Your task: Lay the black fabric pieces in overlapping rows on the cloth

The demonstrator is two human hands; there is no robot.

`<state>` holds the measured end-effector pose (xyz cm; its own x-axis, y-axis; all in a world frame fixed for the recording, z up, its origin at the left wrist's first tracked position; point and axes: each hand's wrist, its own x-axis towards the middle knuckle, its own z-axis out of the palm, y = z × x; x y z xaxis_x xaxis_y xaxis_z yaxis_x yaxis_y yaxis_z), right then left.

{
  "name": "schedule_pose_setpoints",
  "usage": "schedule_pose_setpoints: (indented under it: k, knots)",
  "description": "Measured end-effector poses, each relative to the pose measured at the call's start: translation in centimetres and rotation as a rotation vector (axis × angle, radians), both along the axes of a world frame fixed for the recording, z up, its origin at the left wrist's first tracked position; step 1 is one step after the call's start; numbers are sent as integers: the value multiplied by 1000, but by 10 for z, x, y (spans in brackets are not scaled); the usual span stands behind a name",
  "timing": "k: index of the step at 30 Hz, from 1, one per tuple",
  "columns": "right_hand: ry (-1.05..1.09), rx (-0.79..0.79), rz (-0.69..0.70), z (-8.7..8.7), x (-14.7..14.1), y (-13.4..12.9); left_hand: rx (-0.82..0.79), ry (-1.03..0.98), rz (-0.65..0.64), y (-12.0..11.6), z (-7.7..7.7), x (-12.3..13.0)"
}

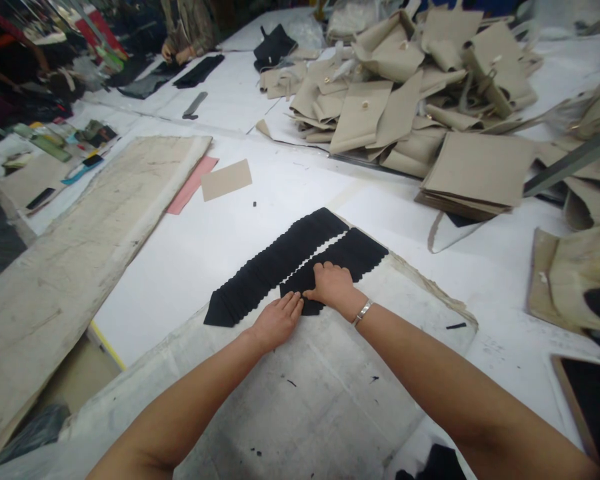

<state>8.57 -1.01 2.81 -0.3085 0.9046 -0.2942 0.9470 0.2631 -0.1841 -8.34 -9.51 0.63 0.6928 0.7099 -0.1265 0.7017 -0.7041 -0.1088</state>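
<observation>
Two rows of overlapping black pieces, possibly fabric or leather, lie side by side on a worn whitish board (350, 387). The longer row (275, 263) has a pointed near end and is untouched. On the shorter row (363, 253), my right hand (333, 288) bends its fingers over the black pieces, with its thumb at the near end. My left hand (279, 321) lies flat with its fingers together and stretched out, fingertips touching the near end of that same row, close to the right thumb. What lies under the right fingers is hidden.
A heap of beige bag-like pieces (360, 113) and a stack of beige sheets (475, 167) lie at the far right. A long worn board (95, 253) is on the left, near a beige rectangle (227, 180). A dark-screened device (590, 407) lies at right. Another person's hands (177, 53) work at the back.
</observation>
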Motion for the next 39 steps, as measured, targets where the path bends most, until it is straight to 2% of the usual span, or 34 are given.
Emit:
schedule_pose_setpoints:
  k: [6,13,24,31,36,39]
  knots:
    - [-37,-57,-4,2,-2,1,50,-33,-83,-1,0,-12]
    - [-14,-72,-13,2,-2,2,25,-44,-126,1,4,-12]
    - [-23,-28,-3,4,-3,0,99,-124,-137,-1,-8,-16]
    - [-23,47,66,17,-12,-9,120,-260,-116,1,-9,-17]
    - [72,-187,127,11,-16,-5,119,-312,-125,2,-9,-19]
    - [81,-254,111,4,-15,-2,138,-306,-141,2,-8,-19]
